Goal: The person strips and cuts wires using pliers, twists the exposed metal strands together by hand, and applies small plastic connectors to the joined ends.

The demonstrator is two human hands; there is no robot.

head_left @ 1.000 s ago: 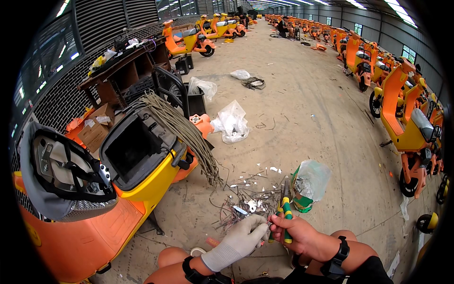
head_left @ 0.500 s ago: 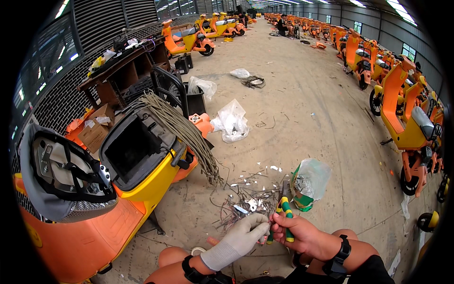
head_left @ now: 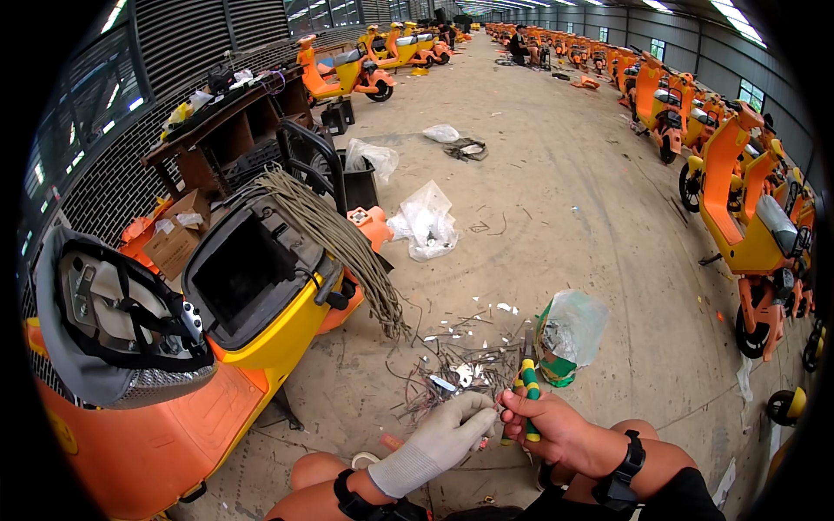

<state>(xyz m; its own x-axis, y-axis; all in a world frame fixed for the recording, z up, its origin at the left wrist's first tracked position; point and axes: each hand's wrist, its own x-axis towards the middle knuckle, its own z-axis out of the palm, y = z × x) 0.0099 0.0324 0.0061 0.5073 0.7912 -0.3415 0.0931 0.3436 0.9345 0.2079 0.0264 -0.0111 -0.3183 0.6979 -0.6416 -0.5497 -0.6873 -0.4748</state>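
Observation:
My left hand (head_left: 445, 434), in a pale grey work glove, is closed with thumb and fingertips pinched together; what lies between them is too small to make out. Touching or almost touching its fingertips is my bare right hand (head_left: 560, 425), wrapped round a pair of pliers (head_left: 530, 391) with green and yellow handles. The dark jaws point away from me. A small reddish piece (head_left: 483, 444) shows under the gloved fingers. Just beyond both hands, a heap of cut wire and white scraps (head_left: 460, 360) lies on the concrete floor.
A clear plastic bag with green parts (head_left: 573, 330) stands right of the heap. At left is a yellow and orange scooter (head_left: 295, 347) with its seat (head_left: 130, 330) tipped up and a cable bundle (head_left: 339, 234) draped over it. Scooter rows (head_left: 730, 191) line the right side.
The pliers have turned slightly more upright in my right hand, and their handles look closer together. My left hand stays almost in place.

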